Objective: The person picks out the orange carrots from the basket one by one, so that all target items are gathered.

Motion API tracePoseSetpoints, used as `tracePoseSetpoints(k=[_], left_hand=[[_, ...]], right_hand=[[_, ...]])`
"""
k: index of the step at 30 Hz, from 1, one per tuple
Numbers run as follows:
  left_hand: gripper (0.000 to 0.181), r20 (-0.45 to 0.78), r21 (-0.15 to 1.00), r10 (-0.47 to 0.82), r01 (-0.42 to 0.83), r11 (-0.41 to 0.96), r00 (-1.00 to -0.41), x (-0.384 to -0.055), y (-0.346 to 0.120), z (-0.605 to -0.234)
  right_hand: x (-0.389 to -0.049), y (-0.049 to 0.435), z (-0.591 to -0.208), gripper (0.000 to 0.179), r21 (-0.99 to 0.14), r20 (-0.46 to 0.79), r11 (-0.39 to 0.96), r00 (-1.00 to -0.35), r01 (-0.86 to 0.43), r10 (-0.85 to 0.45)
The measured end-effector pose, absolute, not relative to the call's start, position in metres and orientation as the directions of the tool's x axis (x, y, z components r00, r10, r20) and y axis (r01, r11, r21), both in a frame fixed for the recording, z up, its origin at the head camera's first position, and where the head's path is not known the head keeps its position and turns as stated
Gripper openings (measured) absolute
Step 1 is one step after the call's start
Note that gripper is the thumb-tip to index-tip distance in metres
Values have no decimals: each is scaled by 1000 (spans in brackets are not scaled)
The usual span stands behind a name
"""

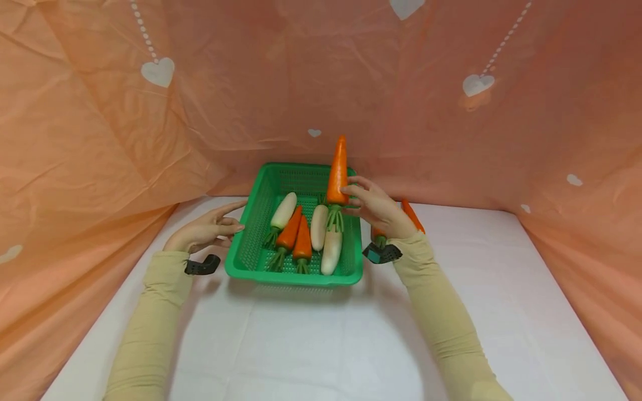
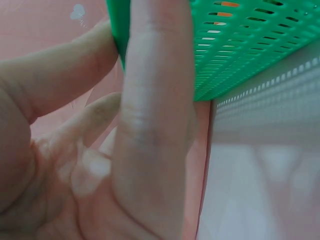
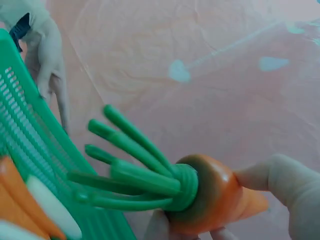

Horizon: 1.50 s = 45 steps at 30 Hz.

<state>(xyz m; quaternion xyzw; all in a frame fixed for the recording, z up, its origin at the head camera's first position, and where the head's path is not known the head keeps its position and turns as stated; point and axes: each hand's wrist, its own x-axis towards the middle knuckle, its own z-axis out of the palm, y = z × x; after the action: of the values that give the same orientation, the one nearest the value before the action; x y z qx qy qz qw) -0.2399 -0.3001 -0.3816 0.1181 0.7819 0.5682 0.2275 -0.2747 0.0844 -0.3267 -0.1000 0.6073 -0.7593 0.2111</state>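
My right hand (image 1: 378,209) grips a large orange carrot (image 1: 338,175) by its thick end, over the right side of a green basket (image 1: 293,277). The carrot's tip points up and its green stalks hang down; the right wrist view shows thumb and fingers around the carrot (image 3: 225,200). Beside the basket's left rim, my left hand (image 1: 205,228) has its fingers extended, with fingertips right at the rim. Inside the basket lie two carrots (image 1: 302,239) with green stalks and several white radishes (image 1: 331,253), one of them partly hidden behind the held carrot's stalks.
More carrots (image 1: 412,216) lie on the white tabletop (image 1: 296,340) to the right of the basket, partly hidden by my right hand and wrist. A pinkish-orange sheet (image 1: 271,89) with white hearts hangs behind the table and along both sides.
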Motion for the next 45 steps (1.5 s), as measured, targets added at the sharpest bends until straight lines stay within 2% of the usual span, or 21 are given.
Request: tracePoseSetpoints(k=[3, 6, 17, 24, 33, 36, 45], left_hand=[[73, -225, 940, 439, -75, 333, -870, -239, -302, -382], [73, -222, 942, 443, -75, 326, -869, -238, -304, -382], [75, -222, 945, 436, -83, 316, -872, -237, -305, -382], [74, -238, 938, 416, -96, 333, -877, -236, -304, -382], [73, -224, 948, 453, -84, 308, -863, -238, -301, -381], [73, -226, 948, 446, -90, 306, -866, -239, -300, -381], [72, -222, 950, 447, -89, 300, -866, -241, -298, -381]], right_hand=[[-270, 112, -328, 28, -963, -83, -205, -914, 177, -397], [-267, 139, -330, 29, -959, -76, -228, -930, 167, -360], [-259, 231, -345, 43, -959, -134, -217, -964, 184, -229], [-256, 265, -368, 38, -963, -231, -104, -962, 247, -144], [-259, 291, -399, 60, -949, -306, 105, -950, 298, -68], [-262, 294, -407, 65, -937, -314, 178, -948, 302, -43], [-265, 294, -420, 58, -922, -291, 266, -957, 282, 5]])
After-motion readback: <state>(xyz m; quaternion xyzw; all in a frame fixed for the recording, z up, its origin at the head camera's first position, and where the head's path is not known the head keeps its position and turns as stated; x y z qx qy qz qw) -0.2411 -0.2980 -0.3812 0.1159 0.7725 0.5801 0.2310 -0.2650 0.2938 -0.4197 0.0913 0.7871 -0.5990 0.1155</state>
